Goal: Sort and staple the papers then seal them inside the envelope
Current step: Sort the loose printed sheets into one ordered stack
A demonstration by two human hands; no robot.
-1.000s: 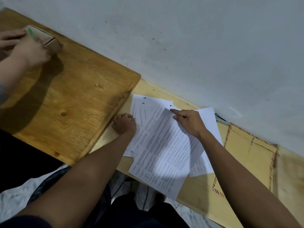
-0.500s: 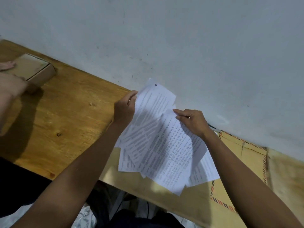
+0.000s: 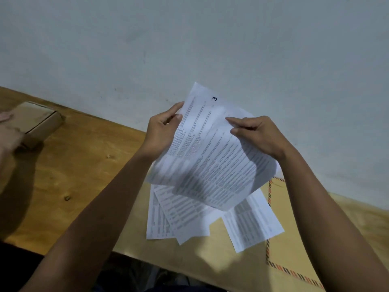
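Note:
Printed white sheets [image 3: 210, 161] are lifted off the table; the rear one bears a handwritten 3 near its top. My left hand [image 3: 162, 131] pinches their left edge between thumb and fingers. My right hand [image 3: 256, 135] pinches the top of the front sheet. More printed sheets [image 3: 181, 216] lie fanned on the table below, one of them [image 3: 252, 220] off to the right. A brown envelope [image 3: 282, 247] with a striped border lies flat at the right, partly hidden by my right forearm.
A small cardboard box [image 3: 35, 121] sits at the far left on a darker wooden board [image 3: 80, 165], with another person's hand [image 3: 8, 131] on it. A pale wall stands right behind the table. The table's front edge runs below the papers.
Both hands have raised the sheets from the table towards the wall. The left hand went from resting by the pile to pinching the sheets' left edge; the right hand now pinches the front sheet.

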